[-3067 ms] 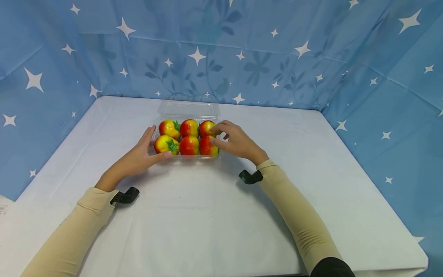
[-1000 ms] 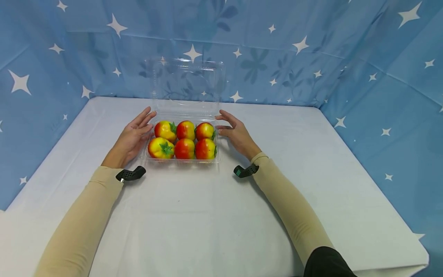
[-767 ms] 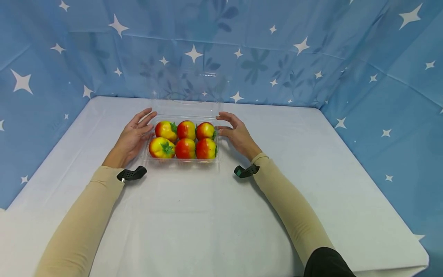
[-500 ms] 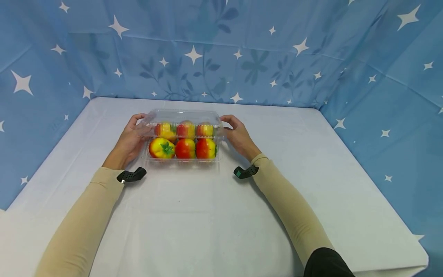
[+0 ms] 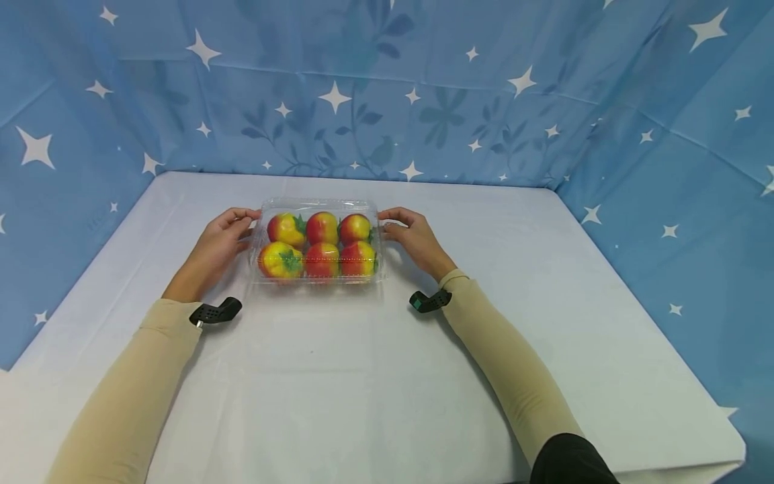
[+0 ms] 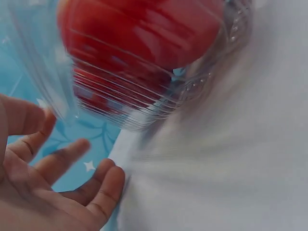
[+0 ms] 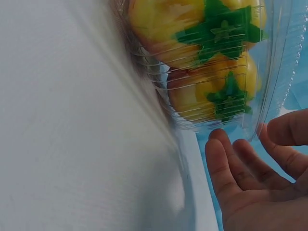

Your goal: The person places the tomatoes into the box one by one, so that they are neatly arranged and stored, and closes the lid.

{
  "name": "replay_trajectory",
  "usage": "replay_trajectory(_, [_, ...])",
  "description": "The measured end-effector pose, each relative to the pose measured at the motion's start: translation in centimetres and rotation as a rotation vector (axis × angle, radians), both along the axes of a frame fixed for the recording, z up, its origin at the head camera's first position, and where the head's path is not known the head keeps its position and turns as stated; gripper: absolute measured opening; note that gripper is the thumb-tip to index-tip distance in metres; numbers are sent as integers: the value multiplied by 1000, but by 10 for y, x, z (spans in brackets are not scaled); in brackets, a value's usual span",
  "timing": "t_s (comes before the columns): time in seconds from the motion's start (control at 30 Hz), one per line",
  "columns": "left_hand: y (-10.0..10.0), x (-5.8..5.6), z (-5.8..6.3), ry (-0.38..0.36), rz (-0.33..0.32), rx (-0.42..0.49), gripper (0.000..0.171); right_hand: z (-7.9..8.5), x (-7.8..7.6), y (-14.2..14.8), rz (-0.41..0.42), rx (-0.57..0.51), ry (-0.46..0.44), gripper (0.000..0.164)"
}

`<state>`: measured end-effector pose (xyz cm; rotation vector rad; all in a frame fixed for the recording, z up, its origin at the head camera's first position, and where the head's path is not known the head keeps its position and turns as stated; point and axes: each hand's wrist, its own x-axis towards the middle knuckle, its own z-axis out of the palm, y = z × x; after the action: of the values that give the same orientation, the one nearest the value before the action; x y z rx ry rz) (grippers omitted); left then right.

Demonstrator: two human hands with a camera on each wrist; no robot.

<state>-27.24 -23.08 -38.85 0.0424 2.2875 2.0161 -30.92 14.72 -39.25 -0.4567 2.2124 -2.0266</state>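
Observation:
A clear plastic clamshell box (image 5: 317, 274) stands on the table, its hinged lid (image 5: 320, 204) folded down over two rows of glossy red-and-yellow, tomato-like fruits (image 5: 322, 228). Some show green star-shaped leaf tops. At the box's back left corner is my left hand (image 5: 214, 249), thumb and forefinger tips right by the lid edge, the other fingers loose and spread. My right hand (image 5: 417, 240) mirrors it at the back right corner. In the right wrist view, its fingertips (image 7: 217, 144) sit just beyond the box end, close to the lid corner.
White cloth covers the table (image 5: 338, 390). A blue curtain (image 5: 387, 87) with white stars hangs along the back and sides. Both wrists carry a black camera mount (image 5: 216, 311) over beige sleeves (image 5: 514, 363).
The raised lid has swung forward and down over the fruits. My right hand has left the fruits for the box's right side; my left has shifted to the back left corner, lately drifting slightly left.

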Motion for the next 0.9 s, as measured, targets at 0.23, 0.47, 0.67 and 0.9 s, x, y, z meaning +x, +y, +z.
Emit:
replay_trajectory(0.23, [-7,22,7,-12,-131,-178,60,5,6,-1,12,103,36,35])
replay_trajectory(0.47, [-11,51,8,18,-233,-168,66,7,13,2,39,212,53,42])
replay_trajectory(0.67, [-11,68,9,35,-261,-145,70,13,28,8,55,269,55,48])
replay_trajectory(0.9, [-12,88,13,30,-262,-172,74,22,54,14,112,334,38,54])
